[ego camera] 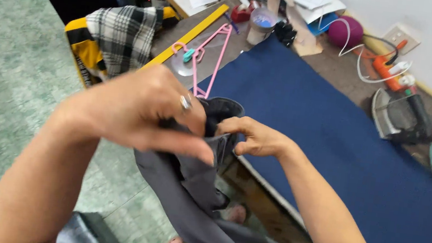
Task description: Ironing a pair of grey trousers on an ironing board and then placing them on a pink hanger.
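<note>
We grip one dark grey garment with both hands, our ringed left hand and right hand closed on its top edge, above the edge of the blue-covered counter. One pink hanger, one yellow ruler and one iron lie there.

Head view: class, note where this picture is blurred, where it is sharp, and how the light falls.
Head view: the left hand is smeared by motion blur; the right hand and grey garment look slightly soft; the blue cloth, iron and pink hanger are sharper; light is even and soft, without hard shadows or glare.
</note>
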